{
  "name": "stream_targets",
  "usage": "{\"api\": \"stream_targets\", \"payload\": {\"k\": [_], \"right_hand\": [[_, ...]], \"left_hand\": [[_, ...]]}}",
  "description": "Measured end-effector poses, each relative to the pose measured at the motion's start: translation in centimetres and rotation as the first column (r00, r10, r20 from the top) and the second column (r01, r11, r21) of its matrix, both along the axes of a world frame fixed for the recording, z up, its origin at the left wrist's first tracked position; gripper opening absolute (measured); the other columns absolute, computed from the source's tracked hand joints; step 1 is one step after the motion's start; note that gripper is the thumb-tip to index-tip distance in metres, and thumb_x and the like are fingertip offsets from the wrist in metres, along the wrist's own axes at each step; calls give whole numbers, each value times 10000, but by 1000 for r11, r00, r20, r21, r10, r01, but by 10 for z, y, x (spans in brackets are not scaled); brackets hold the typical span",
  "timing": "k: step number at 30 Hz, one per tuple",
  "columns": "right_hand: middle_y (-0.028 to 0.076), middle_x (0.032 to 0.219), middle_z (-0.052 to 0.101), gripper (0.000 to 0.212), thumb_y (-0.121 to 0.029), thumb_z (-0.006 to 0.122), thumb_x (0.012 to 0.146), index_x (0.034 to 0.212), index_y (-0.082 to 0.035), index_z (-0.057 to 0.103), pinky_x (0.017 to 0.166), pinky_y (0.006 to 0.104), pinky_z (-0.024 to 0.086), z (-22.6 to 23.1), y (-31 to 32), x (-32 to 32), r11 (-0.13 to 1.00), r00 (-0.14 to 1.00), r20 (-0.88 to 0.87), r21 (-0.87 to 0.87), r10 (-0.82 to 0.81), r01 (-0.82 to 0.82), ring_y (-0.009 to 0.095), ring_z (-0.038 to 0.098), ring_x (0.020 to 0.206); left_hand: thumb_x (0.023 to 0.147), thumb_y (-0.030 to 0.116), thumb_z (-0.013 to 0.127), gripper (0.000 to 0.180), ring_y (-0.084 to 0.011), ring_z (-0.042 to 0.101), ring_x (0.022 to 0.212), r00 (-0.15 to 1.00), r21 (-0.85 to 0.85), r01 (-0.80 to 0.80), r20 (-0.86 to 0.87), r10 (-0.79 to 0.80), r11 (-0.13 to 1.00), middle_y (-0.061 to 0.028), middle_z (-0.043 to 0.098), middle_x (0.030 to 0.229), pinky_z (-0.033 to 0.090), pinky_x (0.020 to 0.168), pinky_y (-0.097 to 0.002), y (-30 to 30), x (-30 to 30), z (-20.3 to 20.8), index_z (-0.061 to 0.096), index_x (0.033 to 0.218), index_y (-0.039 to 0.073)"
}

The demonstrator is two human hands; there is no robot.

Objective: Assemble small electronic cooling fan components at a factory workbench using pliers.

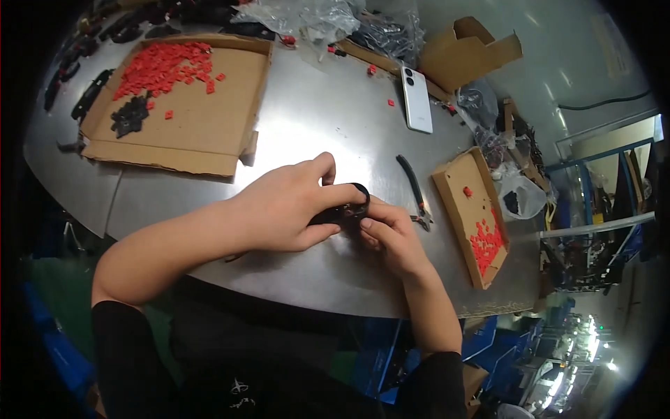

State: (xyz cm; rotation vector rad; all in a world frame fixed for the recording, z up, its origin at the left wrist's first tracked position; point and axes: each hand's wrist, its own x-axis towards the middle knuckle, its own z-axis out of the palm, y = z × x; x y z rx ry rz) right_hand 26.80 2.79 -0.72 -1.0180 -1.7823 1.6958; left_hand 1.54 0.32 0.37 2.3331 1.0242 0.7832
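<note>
Over the near part of the metal table, my left hand [296,206] grips a black part with a rounded, ring-like end [359,202]. My left fingers hide much of it, so its exact kind does not show. The fingers of my right hand [391,234] are closed against the right end of the same part; its thumb is at the rim. Whether a small piece sits between the right fingertips is hidden. To the right of my right hand lie dark-handled cutting pliers [412,185], their jaws pointing toward me.
A shallow cardboard tray [209,119] at the left holds many red pieces [164,66] and some black pieces [130,116]. A smaller cardboard box [453,192] at the right holds more red pieces [486,244]. A white phone [417,101] lies beyond. Plastic bags [314,19] line the back.
</note>
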Motion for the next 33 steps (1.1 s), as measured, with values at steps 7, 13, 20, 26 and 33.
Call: {"api": "stream_targets", "payload": {"k": [7, 13, 20, 26, 33], "right_hand": [[-30, 761, 538, 228, -216, 591, 1050, 1104, -9, 670, 456, 208, 325, 11, 4, 2, 822, 1000, 14, -569, 7, 2, 37, 440, 548], [92, 901, 701, 290, -164, 636, 1005, 1228, 20, 605, 621, 238, 548, 13, 4, -4, 837, 995, -28, -543, -97, 66, 128, 669, 689], [106, 991, 720, 502, -86, 707, 935, 1391, 13, 523, 719, 268, 572, 40, 4, -1, 966, 927, 337, -243, 166, -85, 147, 708, 808], [145, 1198, 657, 620, -186, 838, 759, 1308, -26, 598, 947, 388, 525, 30, 0, 8, 876, 761, 638, 294, 117, -382, 309, 659, 1137], [182, 1561, 437, 454, -289, 848, 715, 1061, -72, 652, 1150, 553, 315, -9, 6, 15, 670, 875, 479, 627, 69, -397, 473, 313, 1479]], "left_hand": [[823, 255, 775, 403, -328, 624, 878, 993, 116, -23, -112, 36, 993, -151, 535, 1010, 523, 742, -437, 0, 3, -14, 624, 1188, 179], [813, 250, 786, 382, -320, 628, 888, 991, 32, 11, -134, -7, 999, -139, 540, 1009, 520, 736, -434, -1, 7, -9, 622, 1144, 151], [746, 188, 816, 486, -326, 587, 878, 996, -25, 68, -51, -70, 997, -126, 530, 988, 471, 729, -440, -6, 6, -16, 657, 1205, 171], [728, 153, 808, 465, -271, 565, 926, 990, 14, 102, -98, -100, 995, -88, 525, 981, 438, 786, -412, -18, 15, -12, 683, 1173, 193], [706, 122, 816, 383, -243, 525, 856, 997, 43, 45, -61, -42, 998, -74, 490, 952, 425, 772, -388, -14, 21, -15, 722, 1070, 194]]}}
